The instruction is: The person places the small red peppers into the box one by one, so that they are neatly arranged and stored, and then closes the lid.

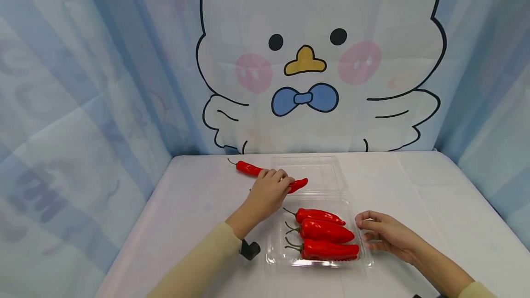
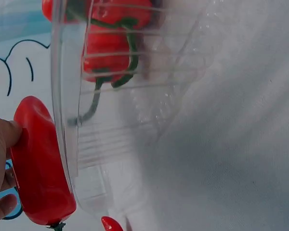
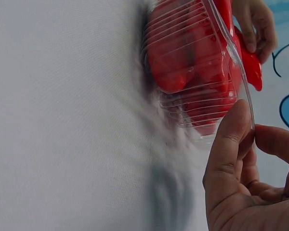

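My left hand (image 1: 271,190) grips a red chili pepper (image 1: 299,185) above the hinge side of a clear plastic clamshell container (image 1: 271,243). In the left wrist view that pepper (image 2: 41,163) hangs beside the container wall, its green stem end down. Three red peppers (image 1: 327,231) lie side by side in the container's near half, stems to the left. My right hand (image 1: 385,236) is at the container's right edge; in the right wrist view, thumb and finger pinch its rim (image 3: 248,96). Past the left hand lies another red pepper (image 1: 248,168), partly hidden by it.
The container's lid (image 1: 319,171) lies folded open toward the back of the white table (image 1: 198,206). A printed curtain (image 1: 306,128) stands behind the table and along both sides. A small black object (image 1: 250,249) shows by the left sleeve.
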`<act>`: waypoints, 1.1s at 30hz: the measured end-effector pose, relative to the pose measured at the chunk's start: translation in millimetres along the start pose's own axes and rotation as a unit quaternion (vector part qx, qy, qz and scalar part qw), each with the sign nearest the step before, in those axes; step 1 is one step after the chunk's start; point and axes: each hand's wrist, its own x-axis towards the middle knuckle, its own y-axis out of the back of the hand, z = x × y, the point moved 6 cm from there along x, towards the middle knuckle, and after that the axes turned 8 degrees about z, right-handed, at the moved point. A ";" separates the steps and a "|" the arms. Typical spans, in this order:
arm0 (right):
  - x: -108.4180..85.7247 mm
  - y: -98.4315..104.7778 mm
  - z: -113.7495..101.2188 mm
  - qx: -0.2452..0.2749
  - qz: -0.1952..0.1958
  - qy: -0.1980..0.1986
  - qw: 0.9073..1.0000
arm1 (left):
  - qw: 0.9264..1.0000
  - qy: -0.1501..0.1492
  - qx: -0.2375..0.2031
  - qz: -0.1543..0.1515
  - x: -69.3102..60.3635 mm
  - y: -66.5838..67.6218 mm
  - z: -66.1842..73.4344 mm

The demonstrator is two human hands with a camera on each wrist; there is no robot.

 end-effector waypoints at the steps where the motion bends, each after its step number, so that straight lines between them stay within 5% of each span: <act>1: 0.0 0.1 0.0 -0.001 0.001 0.000 1.000 | 1.000 -0.002 0.001 -0.003 1.1 -0.1 2.8; 26: -0.8 0.3 -0.9 0.003 -0.003 -0.008 1.000 | 0.987 -0.125 -0.010 -0.101 15.7 3.1 62.2; 33: -0.7 0.4 -0.9 0.001 -0.002 -0.005 1.000 | 0.982 -0.113 -0.051 -0.143 15.6 -5.3 76.2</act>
